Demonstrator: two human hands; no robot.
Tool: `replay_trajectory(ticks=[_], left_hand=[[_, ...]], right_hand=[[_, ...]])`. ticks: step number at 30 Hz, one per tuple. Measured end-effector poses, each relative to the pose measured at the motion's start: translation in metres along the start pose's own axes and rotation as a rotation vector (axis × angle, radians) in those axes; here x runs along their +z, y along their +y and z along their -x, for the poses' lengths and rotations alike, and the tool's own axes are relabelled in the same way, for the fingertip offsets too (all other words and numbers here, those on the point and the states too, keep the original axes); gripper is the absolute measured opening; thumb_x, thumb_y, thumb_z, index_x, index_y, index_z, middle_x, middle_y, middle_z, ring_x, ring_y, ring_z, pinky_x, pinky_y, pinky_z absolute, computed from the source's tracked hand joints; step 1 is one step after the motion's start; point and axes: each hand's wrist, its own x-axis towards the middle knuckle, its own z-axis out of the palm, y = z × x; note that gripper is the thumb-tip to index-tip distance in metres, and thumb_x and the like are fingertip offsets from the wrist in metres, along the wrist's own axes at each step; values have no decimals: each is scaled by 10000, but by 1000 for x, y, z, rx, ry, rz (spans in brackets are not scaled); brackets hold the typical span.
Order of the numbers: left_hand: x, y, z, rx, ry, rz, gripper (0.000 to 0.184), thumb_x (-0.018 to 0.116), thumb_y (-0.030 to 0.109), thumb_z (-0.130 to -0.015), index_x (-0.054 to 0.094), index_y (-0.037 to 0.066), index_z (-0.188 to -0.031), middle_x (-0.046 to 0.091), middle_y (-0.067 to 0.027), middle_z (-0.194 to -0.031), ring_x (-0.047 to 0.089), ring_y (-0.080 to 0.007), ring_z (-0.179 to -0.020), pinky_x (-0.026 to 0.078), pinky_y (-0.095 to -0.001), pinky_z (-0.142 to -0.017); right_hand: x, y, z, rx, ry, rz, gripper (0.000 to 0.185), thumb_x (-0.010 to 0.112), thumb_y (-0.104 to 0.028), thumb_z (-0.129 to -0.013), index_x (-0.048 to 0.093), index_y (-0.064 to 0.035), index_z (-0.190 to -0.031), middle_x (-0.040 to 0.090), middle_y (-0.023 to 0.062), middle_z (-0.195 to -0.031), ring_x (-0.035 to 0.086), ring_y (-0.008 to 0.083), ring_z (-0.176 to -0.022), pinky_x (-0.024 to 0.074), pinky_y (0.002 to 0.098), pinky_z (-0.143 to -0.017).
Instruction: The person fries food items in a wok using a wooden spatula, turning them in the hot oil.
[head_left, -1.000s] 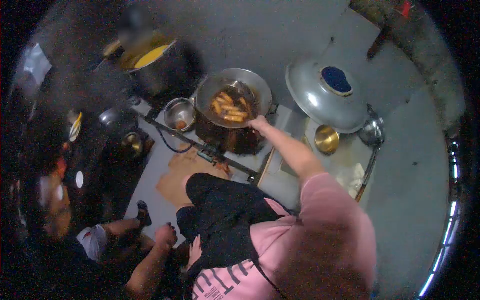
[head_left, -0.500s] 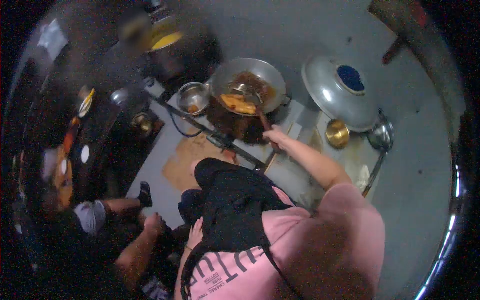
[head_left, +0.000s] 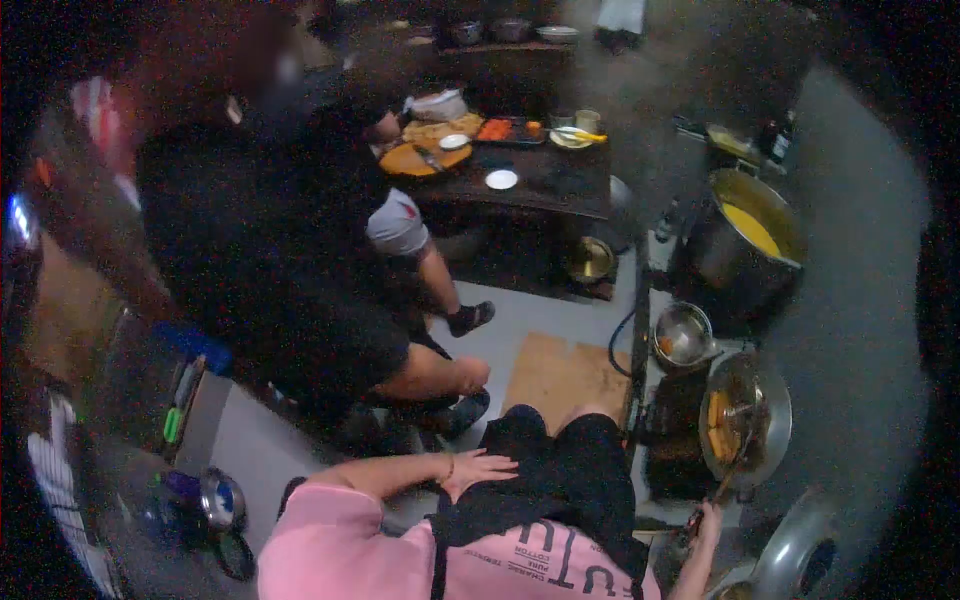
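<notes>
My right hand is closed around the brown handle of a long cooking spatula. The utensil's head is hard to make out; it reaches into a metal wok on the stove. Golden-orange food pieces lie along the wok's left side, beside dark liquid. My left hand rests on the black apron over my lap, fingers stretched out and spread, holding nothing. A metal strainer bowl with a small orange bit in it stands just beyond the wok.
A large pot of yellow liquid stands farther back. A domed metal lid lies at lower right. On my left is a person in dark clothes. The dark table holds a cutting board and a white plate.
My view has swung left, so the wok and stove now sit at the right and the table and other person show more fully. My right hand still grips the spatula.
</notes>
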Motion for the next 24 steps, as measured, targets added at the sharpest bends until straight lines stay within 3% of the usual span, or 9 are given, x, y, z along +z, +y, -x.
replay_trajectory(ticks=[2, 6, 9, 10, 12, 15, 19, 22, 24], left_hand=[[6, -3, 0, 8, -23, 25, 1345, 838, 307, -293, 43, 180, -1370, 24, -75, -1433, 55, -279, -1314, 161, -563, -998], [4, -2, 3, 59, -34, 34, 1346, 838, 297, -285, 51, 171, -1369, 30, -90, -1430, 64, -280, -1313, 166, -561, -998], [-25, 18, -11, 59, -47, -13, 1262, 819, 247, -338, 89, 126, -1360, 48, -105, -1426, 76, -284, -1311, 197, -543, -994], [-23, 16, -11, 69, -41, -32, 1225, 807, 230, -361, 103, 112, -1356, 56, -108, -1424, 80, -283, -1311, 205, -538, -992], [-24, 17, -12, 71, -38, -57, 1151, 778, 205, -399, 139, 85, -1348, 74, -113, -1421, 94, -273, -1311, 218, -511, -997], [11, -9, -14, 206, -22, -89, 965, 721, 170, -512, 212, 54, -1324, 84, -118, -1418, 111, -262, -1310, 217, -486, -1008], [15, -16, -20, 18, -53, -62, 664, 567, 107, -668, 306, 23, -1273, 114, -123, -1412, 150, -279, -1298, 223, -466, -1008], [-31, 15, -50, -26, -45, 79, 563, 496, 112, -723, 334, 18, -1254, 138, -124, -1406, 177, -287, -1289, 230, -468, -1001], [-41, 14, -58, -36, -22, 146, 545, 480, 129, -734, 340, 15, -1248, 150, -124, -1402, 189, -291, -1284, 234, -470, -998]], right_hand=[[25, -54, 58, 121, 36, -192, 73, 514, -148, -757, 459, -102, -749, 408, -1, -528, 381, 130, -408, 304, 267, -377], [11, -29, 17, 142, -16, -237, 99, 531, -167, -746, 457, -122, -697, 371, -19, -489, 349, 117, -391, 280, 260, -373], [-4, -93, 18, 181, -15, -223, 164, 549, -183, -731, 445, -163, -606, 372, -26, -472, 350, 91, -388, 248, 248, -344], [-37, -33, -51, 28, 26, 26, 115, 561, -198, -744, 466, -152, -698, 397, -24, -502, 357, 91, -389, 242, 238, -342], [-5, -108, -6, 54, 107, -172, 130, 561, -190, -754, 476, -109, -810, 443, 0, -567, 387, 115, -412, 298, 258, -360], [-36, -82, -71, -62, 174, 12, 157, 563, -141, -741, 474, -43, -826, 460, 25, -606, 401, 114, -413, 309, 259, -360], [-39, -123, -53, 156, 188, 20, 222, 575, -102, -701, 466, -43, -884, 484, 36, -611, 439, 116, -415, 317, 265, -330], [-49, -165, -36, 205, 230, -23, 173, 577, -94, -678, 482, -32, -808, 480, 42, -592, 432, 126, -405, 321, 273, -335], [-44, -138, -49, 226, 211, 35, 174, 581, -98, -676, 479, -32, -800, 476, 43, -584, 431, 127, -407, 325, 278, -342]])
